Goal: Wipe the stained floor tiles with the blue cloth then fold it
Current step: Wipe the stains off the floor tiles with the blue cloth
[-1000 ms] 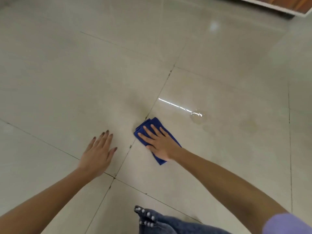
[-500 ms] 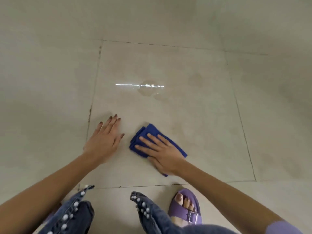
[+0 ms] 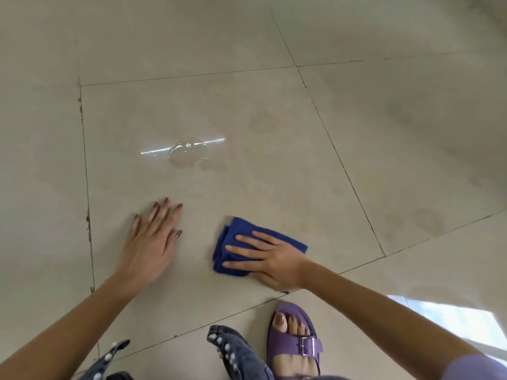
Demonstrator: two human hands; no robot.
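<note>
The right hand (image 3: 274, 260), fingers straight, has slid the blue cloth (image 3: 241, 227) away from the left hand (image 3: 153, 242), which stays flat, fingers straight, on the floor tile (image 3: 274, 174).

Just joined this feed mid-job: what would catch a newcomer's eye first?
The blue cloth stands out, pressed under the right hand at the near edge of the tile. Beyond it a small puddle glints mid-tile; the left hand lies flat on the tile beside the cloth, apart from it.

Bunched blue cloth (image 3: 238, 228) lies flat on the stained beige floor tile (image 3: 274, 193)
</note>
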